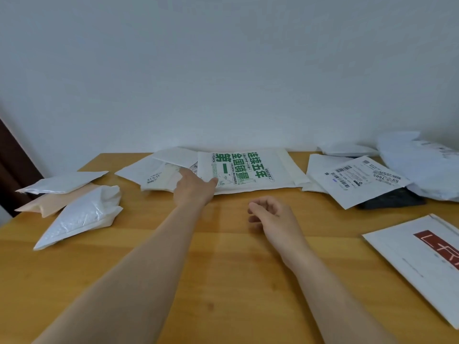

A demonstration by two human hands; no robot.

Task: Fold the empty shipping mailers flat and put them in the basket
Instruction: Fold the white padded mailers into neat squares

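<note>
1. Head view, far left: a flat white mailer (62, 181) lies at the table's left edge, overlapping a peach mailer (56, 201) beneath it.
2. Just nearer, a puffy white bubble mailer (82, 216) rests crumpled on the wooden table (223, 281), one end touching the peach one.
3. Left of centre, at the far side, several white mailers (149, 172) lie overlapped in a loose heap.
4. The left hand (193, 187) reaches far across the table to the near left corner of the green-printed mailer (248, 170). Its thumb lies on that corner and the fingers are hidden behind the back of the hand, so I cannot tell whether it grips the mailer.
5. The green-printed mailer lies flat at the far middle of the table, against the wall, its left edge over the white heap.
6. The right hand (270, 214) hovers nearer, right of centre, fingers loosely curled and holding nothing.
7. Right of that, a white mailer with barcode labels (352, 177) lies tilted, partly covering a black mailer (392, 199).
8. At the far right, a heap of white plastic bags (422, 165) sits against the wall.
9. Near right, a white envelope with a red print (422, 256) lies flat, running off the edge of the view.
</note>
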